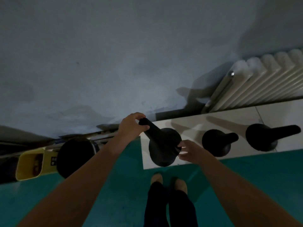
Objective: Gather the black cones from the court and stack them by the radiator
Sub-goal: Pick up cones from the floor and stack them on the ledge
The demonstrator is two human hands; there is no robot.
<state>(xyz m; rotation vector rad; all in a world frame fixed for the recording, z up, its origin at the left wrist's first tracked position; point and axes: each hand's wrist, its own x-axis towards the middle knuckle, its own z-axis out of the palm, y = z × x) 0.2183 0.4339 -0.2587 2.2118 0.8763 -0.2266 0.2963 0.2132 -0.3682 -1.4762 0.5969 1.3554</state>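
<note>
Head view, looking steeply down. The left hand [132,126] has fingers and thumb curled tightly round the narrow top of the nearest black cone [162,145]. The right hand [188,150] is part-closed, and its fingertips and thumb pinch the rim of that cone's wide base on the right side. The cone's base sits over the left end of the white tiled strip [188,123], close to the strip's near edge. Whether this is a single cone or several nested cannot be told in the dim light. To its right on the same strip stand a second black cone [216,143] and a third black cone [265,136], apart from each other, narrow tops pointing toward the right edge. The radiator [270,79] is mounted on the wall [98,63] just behind the strip's right part. The person's shoes [156,179] rest on the green floor [127,185] just in front of the strip. At left, along the wall, are a yellow bin [31,164] and beside it a dark round object [75,156].
</note>
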